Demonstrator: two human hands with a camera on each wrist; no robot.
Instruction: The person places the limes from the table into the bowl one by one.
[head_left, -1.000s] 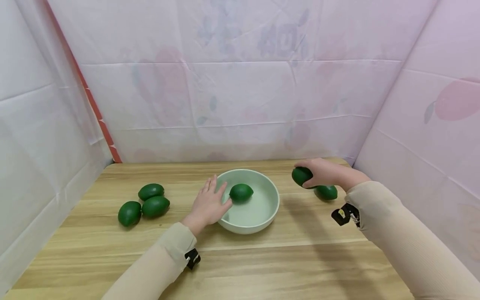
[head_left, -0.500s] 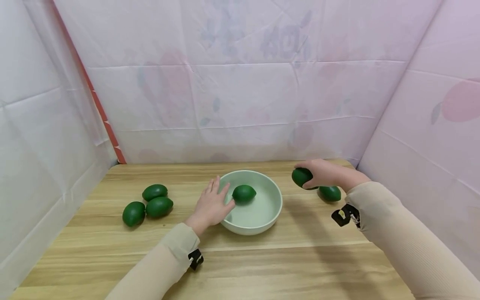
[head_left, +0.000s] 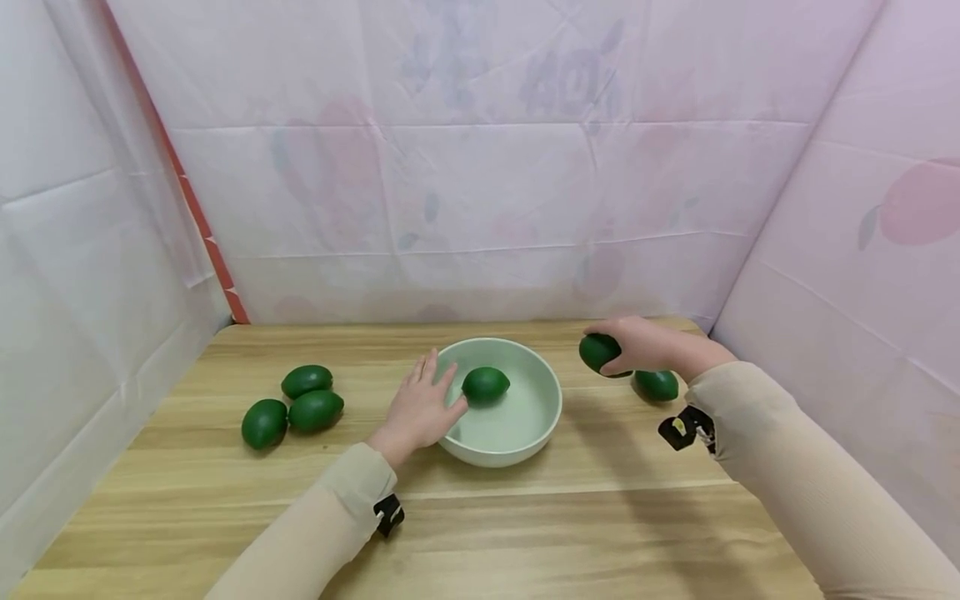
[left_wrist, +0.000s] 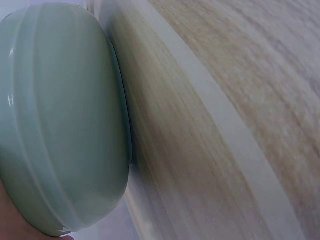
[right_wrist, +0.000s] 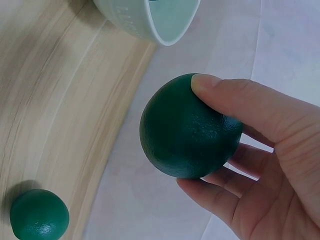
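Here the right hand (head_left: 648,345) is holding a dark green fruit (head_left: 597,351) above the wooden table (head_left: 525,525), to the right of the pale green bowl (head_left: 543,417); thumb and fingers are curling round the held fruit (right_wrist: 187,127), as the right wrist view shows plainly. Another green fruit (head_left: 656,384) is lying on the table just beneath and to the right of that hand. The left hand (head_left: 417,410) is resting with its fingers straight and spread against the bowl's left rim, gripping nothing. Inside the bowl one green fruit (head_left: 485,384) is sitting, close to the left fingertips. Far off to the left, three more green fruits (head_left: 292,404) are clustering together on the table.
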